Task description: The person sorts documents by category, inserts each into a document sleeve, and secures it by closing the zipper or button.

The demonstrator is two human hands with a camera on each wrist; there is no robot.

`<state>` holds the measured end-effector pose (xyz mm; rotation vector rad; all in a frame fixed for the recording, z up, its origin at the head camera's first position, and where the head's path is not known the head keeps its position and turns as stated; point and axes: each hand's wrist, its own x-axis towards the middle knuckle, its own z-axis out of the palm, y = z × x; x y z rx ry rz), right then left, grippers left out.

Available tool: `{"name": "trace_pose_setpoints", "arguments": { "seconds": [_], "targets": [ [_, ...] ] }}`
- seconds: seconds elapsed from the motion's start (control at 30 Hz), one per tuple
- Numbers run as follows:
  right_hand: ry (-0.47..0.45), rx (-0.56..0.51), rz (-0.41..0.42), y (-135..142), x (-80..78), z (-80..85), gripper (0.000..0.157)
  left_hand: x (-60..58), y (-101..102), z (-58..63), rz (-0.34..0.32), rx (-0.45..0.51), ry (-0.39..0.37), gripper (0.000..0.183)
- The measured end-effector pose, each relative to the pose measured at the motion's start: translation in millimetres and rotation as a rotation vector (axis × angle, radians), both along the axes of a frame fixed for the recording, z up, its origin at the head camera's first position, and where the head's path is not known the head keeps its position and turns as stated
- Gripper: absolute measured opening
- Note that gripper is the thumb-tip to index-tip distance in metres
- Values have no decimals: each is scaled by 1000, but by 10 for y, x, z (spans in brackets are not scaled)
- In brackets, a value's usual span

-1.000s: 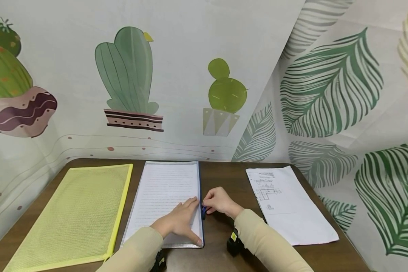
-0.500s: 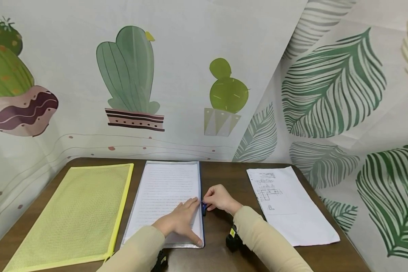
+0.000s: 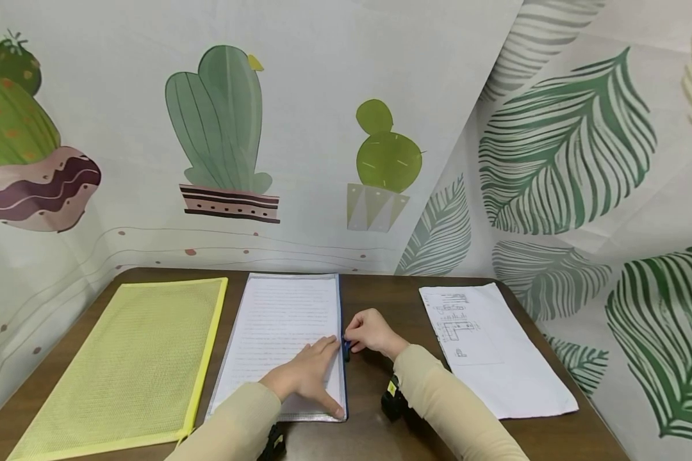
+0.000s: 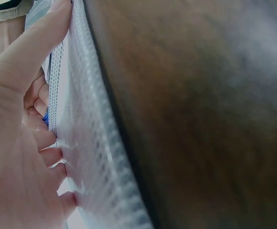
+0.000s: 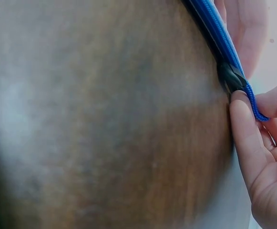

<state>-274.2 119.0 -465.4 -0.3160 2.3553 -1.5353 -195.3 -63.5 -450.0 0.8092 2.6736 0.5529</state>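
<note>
A clear zip pouch (image 3: pixel 308 416) with a lined or printed white sheet (image 3: pixel 285 314) inside lies flat on the table. Along its right side runs a blue zipper (image 5: pixel 214 33). On top of the pouch, near its lower right, my left hand (image 3: pixel 305 374) rests with fingers spread and thumb by the bottom corner. At the right edge my right hand (image 3: pixel 371 334) pinches the blue cord pull (image 5: pixel 252 102) of the dark zipper slider (image 5: pixel 231 76). The left wrist view shows the left fingertips against the pouch and a textured border.
On the left of the brown table (image 3: pixel 380 294) lies a yellow mesh zip pouch (image 3: pixel 127 358). White paper (image 3: pixel 496 358) printed with a line drawing lies on the right. A patterned wall covering (image 3: pixel 305 128) stands behind the table.
My right hand has moved slightly away from me along the pouch's right edge, taking the zipper slider with it. The left hand has stayed in place on the pouch.
</note>
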Motion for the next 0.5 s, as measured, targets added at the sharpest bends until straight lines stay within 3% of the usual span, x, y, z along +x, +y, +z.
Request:
{"name": "trace_pose_setpoints", "arguments": {
  "seconds": [0.5],
  "targets": [
    [38,40,-21,-27,-133,11,9,-23,22,0,2,-50,5,124]
  ]
}}
